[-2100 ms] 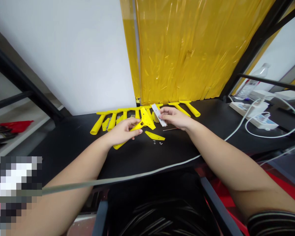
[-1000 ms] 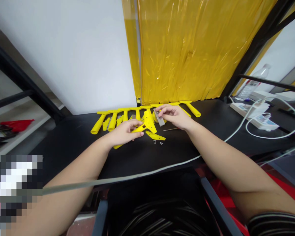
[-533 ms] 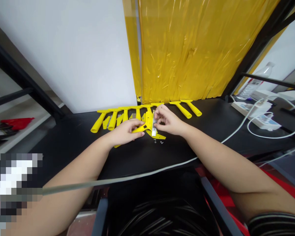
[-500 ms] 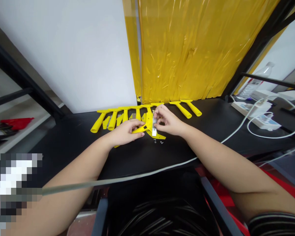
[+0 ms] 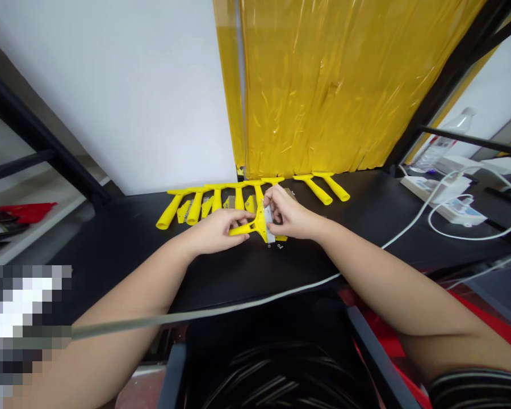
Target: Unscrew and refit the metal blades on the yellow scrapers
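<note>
My left hand [image 5: 221,231] is closed round the handle of a yellow plastic scraper [image 5: 260,225], its wide head turned to the right. Along that head lies a flat silver-grey metal blade [image 5: 269,228], pinched by the thumb and fingers of my right hand [image 5: 290,215]. Beneath my right hand a yellow piece [image 5: 281,238] shows in part, the rest covered. A few small screws or nuts [image 5: 280,246] lie on the black table just below the scraper head.
Behind my hands several yellow scraper handles [image 5: 169,213] stand in a row, smaller yellow pieces between them. Two more handles [image 5: 319,192] lie farther right. A white cable [image 5: 281,293] crosses in front of me. Power strips [image 5: 445,199] and a plastic bottle [image 5: 445,139] are at the right.
The scraper has turned in my hands, so its head now shows its broad face and the blade lies along its edge. Both hands have stayed nearly in place.
</note>
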`<state>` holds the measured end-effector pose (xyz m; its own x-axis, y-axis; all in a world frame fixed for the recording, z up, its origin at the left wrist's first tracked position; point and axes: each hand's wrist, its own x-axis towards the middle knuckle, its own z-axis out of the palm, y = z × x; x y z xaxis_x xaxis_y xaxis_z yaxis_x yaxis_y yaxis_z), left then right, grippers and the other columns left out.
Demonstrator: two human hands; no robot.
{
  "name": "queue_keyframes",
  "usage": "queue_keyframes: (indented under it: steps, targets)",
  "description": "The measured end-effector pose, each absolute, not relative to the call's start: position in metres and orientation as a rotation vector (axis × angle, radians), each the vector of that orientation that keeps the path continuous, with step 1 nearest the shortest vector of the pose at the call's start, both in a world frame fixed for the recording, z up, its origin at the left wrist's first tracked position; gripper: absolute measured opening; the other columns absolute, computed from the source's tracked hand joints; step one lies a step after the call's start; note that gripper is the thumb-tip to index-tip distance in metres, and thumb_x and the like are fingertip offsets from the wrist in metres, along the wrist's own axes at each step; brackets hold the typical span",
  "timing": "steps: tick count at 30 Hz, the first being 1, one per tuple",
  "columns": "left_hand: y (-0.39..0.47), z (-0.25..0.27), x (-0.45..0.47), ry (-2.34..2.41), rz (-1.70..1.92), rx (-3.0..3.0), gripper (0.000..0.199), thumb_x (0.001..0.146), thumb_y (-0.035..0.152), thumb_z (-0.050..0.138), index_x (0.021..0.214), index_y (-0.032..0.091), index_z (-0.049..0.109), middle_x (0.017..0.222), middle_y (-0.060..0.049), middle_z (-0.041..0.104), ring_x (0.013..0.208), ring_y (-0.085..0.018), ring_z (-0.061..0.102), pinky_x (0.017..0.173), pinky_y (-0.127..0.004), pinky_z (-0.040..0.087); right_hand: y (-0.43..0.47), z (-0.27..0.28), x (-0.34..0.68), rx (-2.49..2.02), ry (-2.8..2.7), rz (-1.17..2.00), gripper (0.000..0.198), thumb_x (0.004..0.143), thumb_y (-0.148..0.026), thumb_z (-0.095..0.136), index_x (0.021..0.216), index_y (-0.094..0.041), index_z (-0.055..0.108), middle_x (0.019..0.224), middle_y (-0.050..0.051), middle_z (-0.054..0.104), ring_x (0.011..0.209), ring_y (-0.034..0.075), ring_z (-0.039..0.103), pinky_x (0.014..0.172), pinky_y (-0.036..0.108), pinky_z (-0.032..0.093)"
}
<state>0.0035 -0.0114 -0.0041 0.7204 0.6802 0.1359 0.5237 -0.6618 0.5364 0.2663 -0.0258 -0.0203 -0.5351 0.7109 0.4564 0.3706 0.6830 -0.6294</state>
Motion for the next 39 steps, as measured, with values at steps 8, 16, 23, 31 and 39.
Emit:
queue_keyframes:
  steps: [8, 16, 23, 31, 39]
  targets:
    - [-0.016, -0.001, 0.005, 0.896, 0.416, 2.494, 0.049, 0.089, 0.035, 0.071, 0.135, 0.021, 0.065, 0.106, -0.005, 0.074, 0.071, -0.014, 0.065, 0.062, -0.025, 0.049, -0.021, -0.026, 0.266, -0.845, -1.981, 0.849, 0.046, 0.076, -0.015, 0.071, 0.106, -0.026, 0.038, 0.117, 0.002, 0.035, 0.070, 0.005, 0.052, 0.054, 0.023, 0.047]
    - [-0.019, 0.005, 0.001, 0.846, 0.487, 2.622, 0.056, 0.093, 0.029, 0.065, 0.148, 0.028, 0.056, 0.111, -0.005, 0.071, 0.081, -0.018, 0.068, 0.067, -0.028, 0.051, -0.024, -0.022, 0.263, -0.869, -1.809, 1.143, 0.057, 0.071, -0.014, 0.073, 0.110, -0.027, 0.033, 0.110, -0.002, 0.042, 0.062, 0.002, 0.052, 0.053, 0.020, 0.044]
    - [-0.023, 0.003, 0.004, 0.720, 0.478, 2.870, 0.060, 0.098, 0.022, 0.055, 0.158, 0.028, 0.049, 0.126, -0.009, 0.069, 0.105, -0.023, 0.068, 0.092, -0.036, 0.055, -0.018, -0.026, 0.259, -0.889, -1.806, 1.344, 0.031, 0.074, -0.020, 0.070, 0.098, -0.020, 0.050, 0.078, -0.005, 0.058, 0.060, 0.010, 0.060, 0.057, 0.026, 0.056]
    - [-0.026, 0.001, 0.010, 0.873, 0.448, 2.917, 0.049, 0.102, 0.029, 0.054, 0.151, 0.029, 0.059, 0.116, -0.009, 0.069, 0.098, -0.022, 0.068, 0.083, -0.035, 0.056, -0.019, -0.022, 0.262, -0.925, -1.844, 1.298, 0.028, 0.077, -0.027, 0.077, 0.096, -0.018, 0.059, 0.076, -0.002, 0.064, 0.062, 0.013, 0.064, 0.060, 0.028, 0.059]
    - [-0.020, 0.007, 0.003, 0.914, 0.247, 2.805, 0.055, 0.099, 0.031, 0.057, 0.153, 0.028, 0.058, 0.127, -0.011, 0.071, 0.113, -0.028, 0.068, 0.099, -0.043, 0.054, -0.009, 0.002, 0.315, -1.165, -2.253, 0.620, 0.018, 0.085, -0.031, 0.076, 0.096, -0.017, 0.079, 0.087, 0.004, 0.073, 0.074, 0.016, 0.062, 0.070, 0.031, 0.048]
